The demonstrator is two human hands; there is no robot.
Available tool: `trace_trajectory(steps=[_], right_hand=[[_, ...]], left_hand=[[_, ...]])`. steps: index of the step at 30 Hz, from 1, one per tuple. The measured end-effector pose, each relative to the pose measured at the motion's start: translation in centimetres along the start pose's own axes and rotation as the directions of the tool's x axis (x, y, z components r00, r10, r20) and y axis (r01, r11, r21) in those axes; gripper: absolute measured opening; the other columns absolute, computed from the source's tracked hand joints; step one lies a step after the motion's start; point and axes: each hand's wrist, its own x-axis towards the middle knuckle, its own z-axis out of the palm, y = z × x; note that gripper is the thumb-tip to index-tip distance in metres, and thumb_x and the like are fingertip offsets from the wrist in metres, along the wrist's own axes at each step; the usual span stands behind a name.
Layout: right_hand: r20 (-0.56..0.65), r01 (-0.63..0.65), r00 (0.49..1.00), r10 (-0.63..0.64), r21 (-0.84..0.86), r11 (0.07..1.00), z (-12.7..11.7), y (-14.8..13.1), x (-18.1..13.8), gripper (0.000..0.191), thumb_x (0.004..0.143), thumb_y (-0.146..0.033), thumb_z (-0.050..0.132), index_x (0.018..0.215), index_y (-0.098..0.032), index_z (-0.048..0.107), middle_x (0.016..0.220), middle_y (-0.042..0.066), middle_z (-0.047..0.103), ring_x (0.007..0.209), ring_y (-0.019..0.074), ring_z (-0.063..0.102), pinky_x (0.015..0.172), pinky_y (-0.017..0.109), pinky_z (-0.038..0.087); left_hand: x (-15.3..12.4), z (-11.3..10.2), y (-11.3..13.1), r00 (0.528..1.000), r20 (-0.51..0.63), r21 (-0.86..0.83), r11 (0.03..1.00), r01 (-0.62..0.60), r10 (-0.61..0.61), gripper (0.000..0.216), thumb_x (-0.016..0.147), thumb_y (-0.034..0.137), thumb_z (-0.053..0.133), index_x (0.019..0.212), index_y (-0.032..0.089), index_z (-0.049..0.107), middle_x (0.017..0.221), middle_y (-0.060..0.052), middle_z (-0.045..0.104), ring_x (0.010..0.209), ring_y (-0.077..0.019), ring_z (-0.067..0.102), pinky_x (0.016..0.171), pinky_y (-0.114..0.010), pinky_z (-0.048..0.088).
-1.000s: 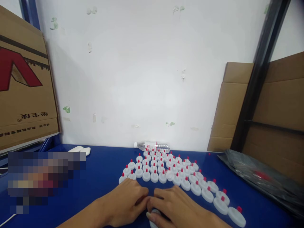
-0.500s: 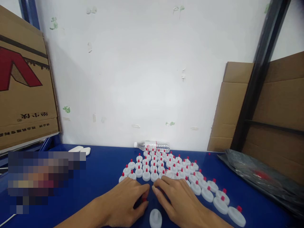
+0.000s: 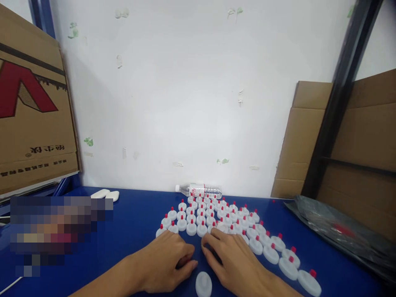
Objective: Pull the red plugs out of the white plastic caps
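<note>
Several white round caps with red tips (image 3: 216,216) stand in rows on the blue table (image 3: 133,231). My left hand (image 3: 168,262) lies palm down just in front of them, fingers curled in with the tips pressed together; what they hold is hidden. My right hand (image 3: 233,262) rests beside it, fingers bent over the nearest caps. A lone white cap (image 3: 203,284) without a red tip lies between my wrists near the front edge.
A clear water bottle (image 3: 199,190) lies by the white wall. A printed cardboard box (image 3: 34,107) stands at the left, flattened cardboard (image 3: 312,136) at the right behind a black post. Dark plastic bags (image 3: 340,233) cover the table's right side. Two white oval objects (image 3: 105,194) lie at the back left.
Both hands moved forward off the lone white cap toward the rows. That cap, covered by my right hand before, now lies bare on the table.
</note>
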Motion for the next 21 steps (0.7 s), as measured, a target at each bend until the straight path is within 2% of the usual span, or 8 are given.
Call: trace_trajectory(steps=[11,17,21], right_hand=[[-0.013,0.013,1.0,-0.013,-0.001,1.0,-0.05,-0.04,-0.37,0.013,0.099,-0.022,0.049,0.1,-0.025,0.061,0.098,-0.001,0.066,0.08,0.0173,0.065,0.064,0.03,0.032],[0.017,0.026,1.0,-0.027,0.014,1.0,-0.13,-0.26,-0.29,0.013,0.1,-0.023,0.049,0.102,-0.026,0.061,0.098,-0.001,0.067,0.082,0.0177,0.066,0.065,0.03,0.033],[0.037,0.024,0.999,-0.025,0.026,0.999,-0.18,-0.35,-0.33,0.013,0.1,-0.024,0.048,0.103,-0.027,0.061,0.101,-0.001,0.067,0.083,0.018,0.066,0.066,0.03,0.033]], left_hand=[[0.09,0.11,-0.05,1.0,0.011,0.001,1.0,0.004,-0.004,0.029,0.098,0.037,0.051,0.074,0.021,0.052,0.071,-0.001,0.068,0.066,-0.0191,0.063,0.058,-0.031,0.031],[0.09,0.11,-0.05,1.0,-0.005,0.007,1.0,-0.02,0.02,0.034,0.102,0.035,0.043,0.074,0.02,0.056,0.073,-0.003,0.069,0.066,-0.0195,0.065,0.059,-0.032,0.033],[0.04,0.08,0.03,1.0,-0.002,0.001,1.0,-0.003,0.003,0.031,0.1,0.034,0.048,0.073,0.02,0.055,0.074,-0.003,0.069,0.068,-0.0202,0.065,0.06,-0.032,0.034]])
